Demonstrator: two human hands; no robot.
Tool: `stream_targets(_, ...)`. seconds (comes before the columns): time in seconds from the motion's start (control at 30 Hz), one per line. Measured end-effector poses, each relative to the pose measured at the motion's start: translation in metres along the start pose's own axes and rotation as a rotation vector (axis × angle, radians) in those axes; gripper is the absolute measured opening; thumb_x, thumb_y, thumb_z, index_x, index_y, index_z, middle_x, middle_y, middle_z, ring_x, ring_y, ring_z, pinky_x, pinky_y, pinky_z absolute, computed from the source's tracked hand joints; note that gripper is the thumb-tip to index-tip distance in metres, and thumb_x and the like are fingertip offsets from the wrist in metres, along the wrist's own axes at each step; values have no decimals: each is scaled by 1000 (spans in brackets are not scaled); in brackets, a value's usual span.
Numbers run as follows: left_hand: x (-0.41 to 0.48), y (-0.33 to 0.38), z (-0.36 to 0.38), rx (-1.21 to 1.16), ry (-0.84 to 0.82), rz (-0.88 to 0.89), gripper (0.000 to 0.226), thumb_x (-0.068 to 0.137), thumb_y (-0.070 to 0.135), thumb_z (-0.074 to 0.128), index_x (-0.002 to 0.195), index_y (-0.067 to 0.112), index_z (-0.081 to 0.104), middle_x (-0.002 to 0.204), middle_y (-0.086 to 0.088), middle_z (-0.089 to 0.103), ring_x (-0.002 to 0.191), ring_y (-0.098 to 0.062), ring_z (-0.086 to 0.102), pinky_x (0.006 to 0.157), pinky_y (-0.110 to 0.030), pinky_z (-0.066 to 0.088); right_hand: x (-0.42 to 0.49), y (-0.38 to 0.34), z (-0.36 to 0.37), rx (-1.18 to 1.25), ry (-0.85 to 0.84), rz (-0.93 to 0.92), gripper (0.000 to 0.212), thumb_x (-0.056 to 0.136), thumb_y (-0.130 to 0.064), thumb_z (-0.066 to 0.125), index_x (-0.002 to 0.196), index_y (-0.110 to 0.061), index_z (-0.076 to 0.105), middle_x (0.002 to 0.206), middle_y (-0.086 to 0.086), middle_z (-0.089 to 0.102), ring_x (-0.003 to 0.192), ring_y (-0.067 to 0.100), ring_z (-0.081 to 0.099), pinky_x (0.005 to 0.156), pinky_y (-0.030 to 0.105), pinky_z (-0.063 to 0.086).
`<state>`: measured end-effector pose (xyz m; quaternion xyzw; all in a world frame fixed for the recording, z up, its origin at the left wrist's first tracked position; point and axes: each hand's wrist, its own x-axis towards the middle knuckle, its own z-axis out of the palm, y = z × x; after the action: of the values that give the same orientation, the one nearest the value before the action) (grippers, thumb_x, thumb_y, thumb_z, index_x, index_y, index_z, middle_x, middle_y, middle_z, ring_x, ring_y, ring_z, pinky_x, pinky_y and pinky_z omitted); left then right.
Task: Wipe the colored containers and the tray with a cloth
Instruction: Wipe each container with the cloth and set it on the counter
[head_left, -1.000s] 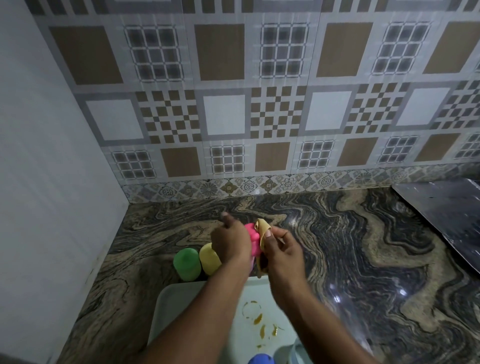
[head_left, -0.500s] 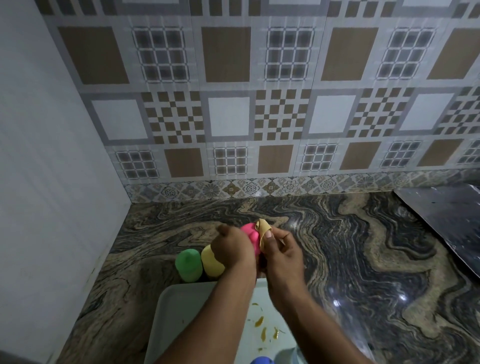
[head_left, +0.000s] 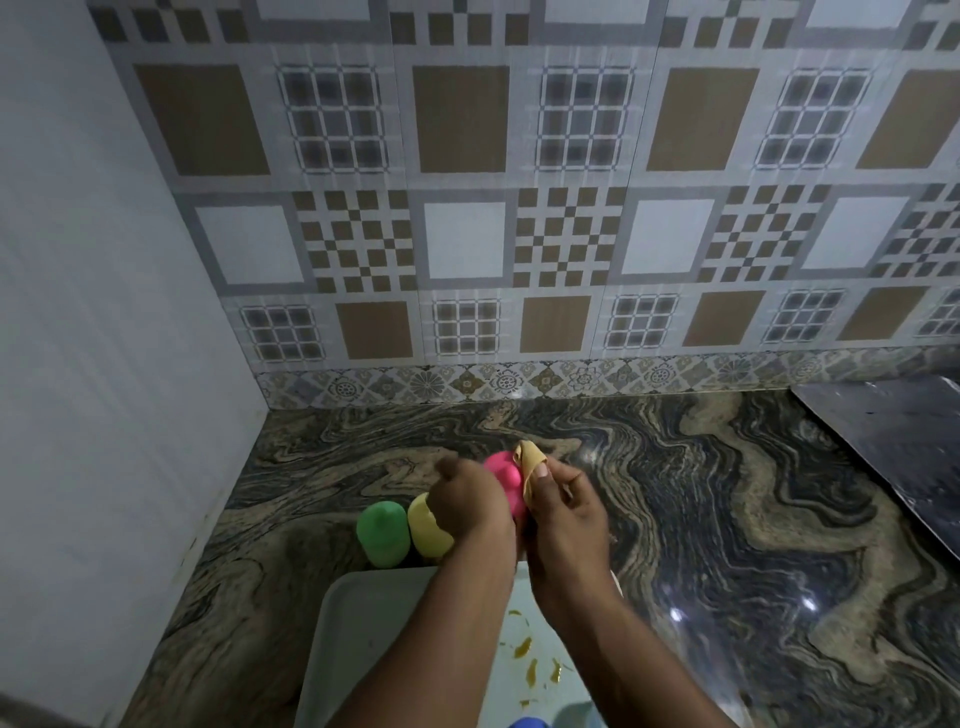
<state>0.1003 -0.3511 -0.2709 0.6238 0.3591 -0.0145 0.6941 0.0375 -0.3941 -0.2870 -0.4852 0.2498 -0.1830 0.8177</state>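
Swirly marble desk (head_left: 675, 519) under everything, tiled wall (head_left: 467, 234) behind. Pale tray (head_left: 363, 623) at the near edge, only partly in view. Above its far end, left hand (head_left: 467, 504) wrapped round the pink container (head_left: 504, 473), holding it up off the desk. Right hand (head_left: 566, 514) pinching the tan cloth (head_left: 530, 462) and pressing it against that container's right side. Green container (head_left: 382, 535) and yellow container (head_left: 423, 530) standing side by side on the desk just past the tray's far-left corner, yellow one partly behind the left hand. Compared with a second ago, barely any change: same grip, same spot, cloth only nudged a bit along the pink side. So probably mid-rub on pink, nowhere near done overall. Sliver of a blue container (head_left: 527, 722) at the bottom edge. Orange smears (head_left: 524, 647) sitting on the tray, so clearly not wiped yet. No telling about green and yellow, wiped already or not.
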Motion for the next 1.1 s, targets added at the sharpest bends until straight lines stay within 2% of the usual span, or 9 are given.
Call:
stream_targets(0.07, 3, -10, -3, 39, -116, -89, 56, 104, 45, 33, 102, -3, 64, 97, -18, 69, 82, -33, 66, 73, -41, 57, 1, 0, -6, -9, 27, 34, 12, 99, -13, 58, 103, -5, 65, 91, 25, 67, 69, 27, 60, 56, 34, 51)
stream_targets(0.2, 18, -1, -11, 232, -438, -42, 62, 92, 71, 43, 101, 13, 64, 95, -17, 71, 80, -30, 68, 66, -36, 57, 12, -33, -21, -123, -198, 87, 10, 99, -6, 55, 97, -7, 64, 80, 15, 70, 63, 23, 63, 55, 30, 52)
stream_targets(0.33, 6, 14, -7, 326, -205, 246, 72, 98, 63, 35, 93, 0, 67, 89, -13, 72, 77, -28, 68, 68, -39, 56, 10, -36, -11, -137, -224, 64, 11, 99, -9, 56, 104, -6, 65, 84, 18, 72, 66, 24, 65, 60, 34, 53)
stream_targets(0.47, -8, 11, -8, -31, 13, 18, 56, 107, 38, 31, 95, -7, 63, 100, -25, 67, 82, -34, 61, 70, -37, 47, -10, 2, 8, -19, 0, -10, 12, 99, -15, 60, 106, -10, 67, 101, 21, 73, 84, 34, 67, 74, 50, 56)
stream_targets(0.6, 2, 1, -19, 34, -243, -67, 53, 103, 51, 40, 94, 5, 65, 88, -16, 69, 70, -30, 65, 60, -34, 53, -8, -14, -2, -97, -55, 39, 13, 98, -11, 58, 107, -3, 64, 95, 27, 70, 70, 29, 65, 55, 35, 54)
stream_targets(0.7, 19, 5, -24, 203, -409, 23, 60, 92, 68, 46, 94, 12, 66, 87, -14, 73, 79, -30, 70, 69, -39, 57, 1, -36, -14, -210, -230, 87, 14, 99, -8, 56, 109, 0, 63, 91, 24, 69, 63, 23, 66, 47, 27, 49)
stream_targets(0.87, 3, 21, -23, 70, -45, 167, 55, 107, 38, 33, 80, -4, 56, 76, -9, 55, 63, -23, 51, 59, -32, 38, -17, -3, 10, -167, -90, -79, 13, 98, -13, 59, 108, -7, 66, 99, 24, 72, 78, 33, 64, 69, 47, 55)
stream_targets(1.0, 11, 5, -25, 44, -43, 65, 56, 105, 41, 32, 94, -3, 64, 93, -14, 67, 82, -31, 64, 75, -38, 53, -21, 9, 12, -143, 5, -86, 10, 98, -12, 60, 103, -10, 68, 95, 23, 73, 77, 31, 65, 67, 48, 53)
stream_targets(1.1, 13, 0, -42, 253, -199, 492, 42, 102, 48, 41, 89, 14, 62, 86, 2, 64, 81, -20, 61, 68, -31, 46, -6, -10, 0, -126, -45, -27, 12, 98, -12, 59, 104, -4, 66, 87, 25, 70, 69, 28, 63, 61, 38, 52)
